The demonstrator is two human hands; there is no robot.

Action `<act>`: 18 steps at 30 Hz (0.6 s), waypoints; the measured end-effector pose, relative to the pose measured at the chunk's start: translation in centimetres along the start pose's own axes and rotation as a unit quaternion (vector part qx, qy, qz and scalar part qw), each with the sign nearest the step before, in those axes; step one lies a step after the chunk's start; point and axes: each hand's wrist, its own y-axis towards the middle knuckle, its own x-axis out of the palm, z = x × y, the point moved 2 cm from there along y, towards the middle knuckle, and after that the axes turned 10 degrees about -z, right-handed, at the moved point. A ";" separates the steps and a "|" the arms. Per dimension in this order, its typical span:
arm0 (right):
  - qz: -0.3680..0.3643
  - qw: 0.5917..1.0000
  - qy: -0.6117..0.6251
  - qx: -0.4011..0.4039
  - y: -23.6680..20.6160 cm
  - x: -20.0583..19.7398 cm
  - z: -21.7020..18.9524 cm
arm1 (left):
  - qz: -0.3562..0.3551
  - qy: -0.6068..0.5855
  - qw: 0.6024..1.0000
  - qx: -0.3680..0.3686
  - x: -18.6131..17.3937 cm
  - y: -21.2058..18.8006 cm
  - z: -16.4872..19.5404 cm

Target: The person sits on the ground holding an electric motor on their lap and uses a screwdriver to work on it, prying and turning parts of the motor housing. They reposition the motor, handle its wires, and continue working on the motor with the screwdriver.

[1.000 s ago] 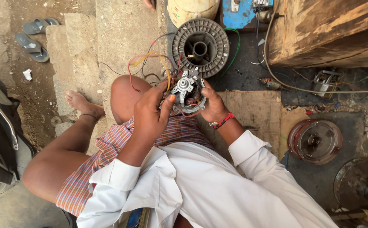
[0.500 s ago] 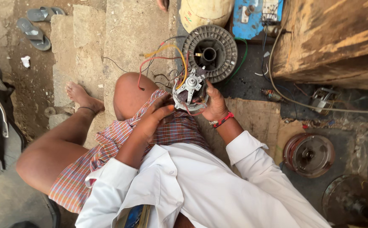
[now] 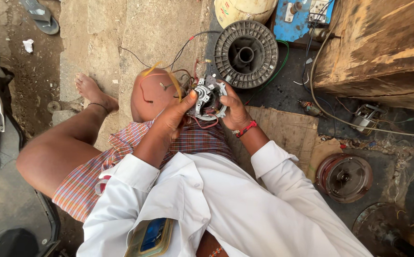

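I sit with one knee raised and hold a small grey metal motor core (image 3: 207,99) with coloured wires over my lap. My left hand (image 3: 172,120) grips its left side, thumb up against the casing. My right hand (image 3: 234,110), with a red band at the wrist, holds its right side. Red, yellow and black wires (image 3: 169,76) trail from the part across my knee to the stone step.
A round ribbed grey motor housing (image 3: 246,53) lies on the ground just beyond my hands. A reddish round motor cover (image 3: 344,177) lies at right. A wooden block (image 3: 383,52), a blue switch board (image 3: 298,19) and a cream cylinder (image 3: 245,9) are at the top. A sandal (image 3: 40,15) lies far left.
The view has shifted slightly. My left hand has slid from over the top of the motor core to its left side, thumb raised. My right hand keeps its hold.
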 end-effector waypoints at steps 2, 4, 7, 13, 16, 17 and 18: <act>-0.009 1.000 -0.003 0.007 0.3 0.1 0.0 | 0.003 0.001 1.000 0.009 -0.3 -0.1 0.5; -0.014 1.000 -0.006 0.013 0.4 0.2 0.1 | 0.006 0.003 1.000 0.005 -0.4 -0.2 0.8; -0.019 1.000 -0.014 0.017 0.9 0.1 0.1 | 0.028 0.012 1.000 -0.008 -0.6 -0.2 0.8; -0.009 0.999 -0.032 0.033 0.9 0.2 -0.1 | -0.019 -0.039 0.999 0.028 -0.6 -0.1 0.4; -0.009 0.998 -0.040 0.051 0.8 0.4 -0.3 | 0.000 -0.038 0.999 -0.007 -1.1 -0.2 0.6; -0.007 0.997 -0.043 0.057 0.8 0.5 -0.3 | 0.013 -0.036 0.999 -0.026 -1.3 -0.3 0.6; -0.005 0.997 -0.045 0.063 0.8 0.6 -0.4 | -0.003 -0.051 0.999 -0.011 -1.3 -0.4 0.6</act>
